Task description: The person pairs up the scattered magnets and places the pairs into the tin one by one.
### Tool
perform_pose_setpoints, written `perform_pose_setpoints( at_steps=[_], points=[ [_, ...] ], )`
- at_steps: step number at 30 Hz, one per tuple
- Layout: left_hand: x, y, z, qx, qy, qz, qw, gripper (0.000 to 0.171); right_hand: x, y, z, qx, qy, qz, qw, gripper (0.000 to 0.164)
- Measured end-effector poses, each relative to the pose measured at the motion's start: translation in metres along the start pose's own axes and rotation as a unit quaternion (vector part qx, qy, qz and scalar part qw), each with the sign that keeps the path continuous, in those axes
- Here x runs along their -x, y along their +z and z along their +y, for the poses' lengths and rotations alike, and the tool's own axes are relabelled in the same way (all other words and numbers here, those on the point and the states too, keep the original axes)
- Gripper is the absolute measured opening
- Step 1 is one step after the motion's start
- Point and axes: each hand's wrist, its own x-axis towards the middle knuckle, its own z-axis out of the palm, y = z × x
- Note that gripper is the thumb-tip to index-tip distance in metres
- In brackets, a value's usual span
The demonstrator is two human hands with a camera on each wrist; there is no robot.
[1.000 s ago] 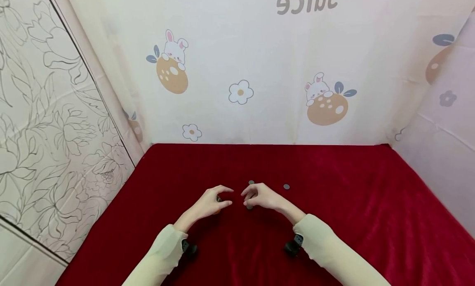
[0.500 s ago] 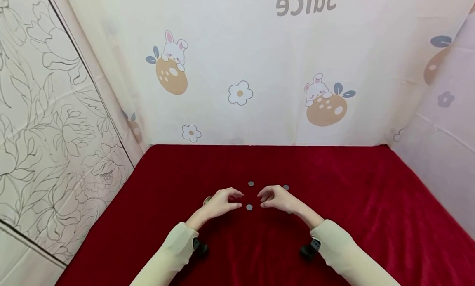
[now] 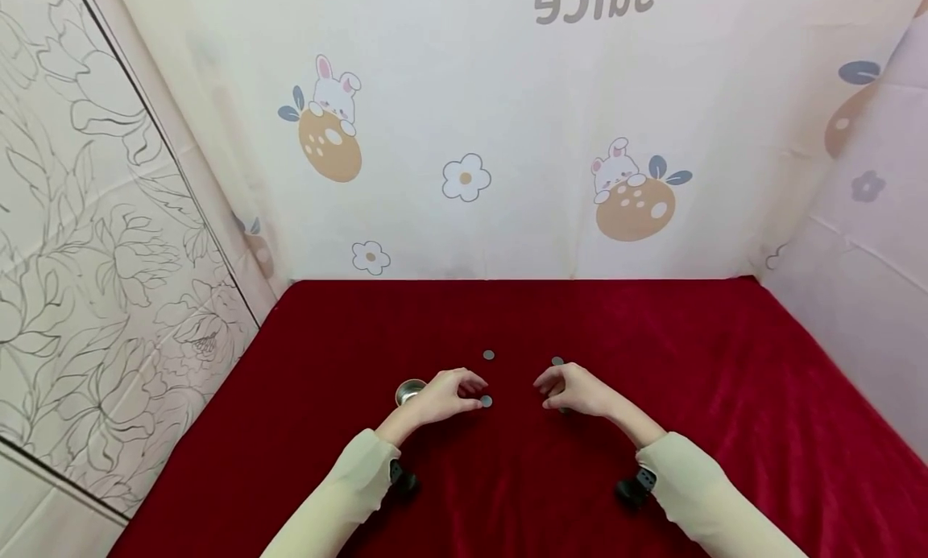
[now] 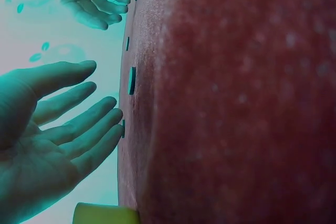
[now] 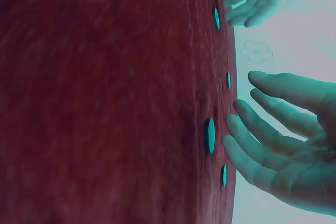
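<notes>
My left hand (image 3: 444,395), fingers relaxed and loosely bent, hovers with its fingertips close to a small grey coin-like disc (image 3: 486,401). It holds nothing. Further right, my right hand (image 3: 576,389) also hangs loosely with nothing in it, as the right wrist view confirms. One disc (image 3: 557,361) lies just beyond its fingers, and another (image 5: 210,136) lies by its fingertips, mostly hidden by the hand in the head view. A further disc (image 3: 489,355) lies farther back. Partly behind my left hand stands a small metal-lined bowl (image 3: 411,392), whose yellow outside (image 4: 105,213) shows in the left wrist view.
Dark red velvet cloth (image 3: 652,332) covers the tabletop, with soft creases at the front. A printed curtain (image 3: 522,220) hangs along the back edge, and a flower-patterned panel (image 3: 109,244) stands at the left.
Both hands have shifted right, the right hand farther, so the gap between them has widened. The bowl has come into view from behind my left hand. The discs stay put.
</notes>
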Motion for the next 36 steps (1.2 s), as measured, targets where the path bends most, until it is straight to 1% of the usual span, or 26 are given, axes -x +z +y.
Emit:
perform_pose_setpoints(
  at_steps=[5, 8, 14, 18, 20, 25, 32, 36],
  points=[
    [-0.003, 0.002, 0.001, -0.020, -0.008, -0.007, 0.9997, 0.025, 0.006, -0.005, 0.003, 0.004, 0.006, -0.005, 1.000, 0.031],
    [-0.004, 0.003, 0.002, -0.032, -0.012, -0.010, 0.9994, 0.024, 0.008, -0.006, 0.006, 0.015, 0.003, -0.003, 1.000, 0.030],
    [-0.008, 0.005, 0.004, -0.041, -0.019, -0.019, 0.9988, 0.024, 0.010, -0.006, 0.010, 0.032, 0.002, 0.000, 0.999, 0.029],
    [-0.010, 0.006, 0.002, -0.052, -0.030, -0.026, 0.9979, 0.025, 0.010, -0.005, 0.013, 0.029, 0.006, -0.002, 1.000, 0.029],
    [-0.012, 0.007, 0.002, -0.064, -0.032, -0.030, 0.9970, 0.025, 0.010, -0.005, 0.014, 0.024, 0.009, -0.004, 1.000, 0.028],
    [-0.014, 0.007, 0.004, -0.088, -0.031, -0.037, 0.9949, 0.025, 0.011, -0.004, 0.016, 0.013, 0.017, -0.009, 1.000, 0.026],
    [-0.016, 0.009, 0.005, -0.123, -0.024, -0.032, 0.9916, 0.023, 0.011, -0.004, 0.017, 0.051, 0.013, 0.005, 0.999, 0.021],
    [-0.019, 0.011, 0.006, -0.138, -0.031, -0.032, 0.9894, 0.021, 0.010, -0.004, 0.017, 0.075, 0.009, 0.014, 0.997, 0.018]
  ],
)
